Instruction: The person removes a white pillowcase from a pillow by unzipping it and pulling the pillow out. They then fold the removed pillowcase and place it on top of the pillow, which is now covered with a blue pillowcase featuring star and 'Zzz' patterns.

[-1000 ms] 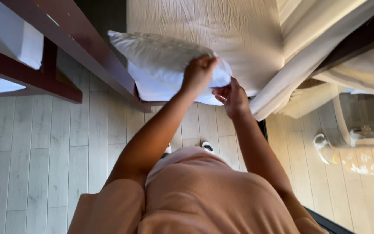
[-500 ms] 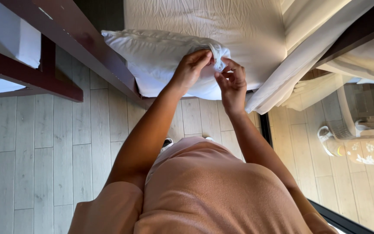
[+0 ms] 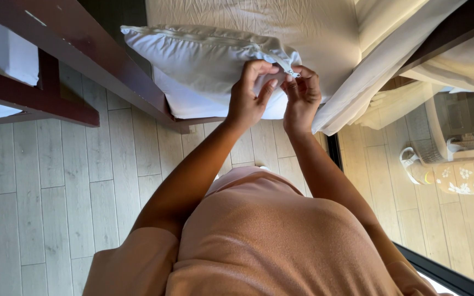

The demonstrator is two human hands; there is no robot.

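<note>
Right hand: fingertips pinched on the zipper pull at the pillow's corner. Left hand: fingers curled, gripping the white pillow fabric just beside the zipper. Pillow rests on the bed edge, near the dark wooden frame.

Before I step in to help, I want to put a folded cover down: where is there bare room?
The bedspread beyond the white pillow lies bare. So does the plank floor left of the person, below the dark wooden frame. It is crowded at the pillow's corner, where left hand and right hand meet.
</note>
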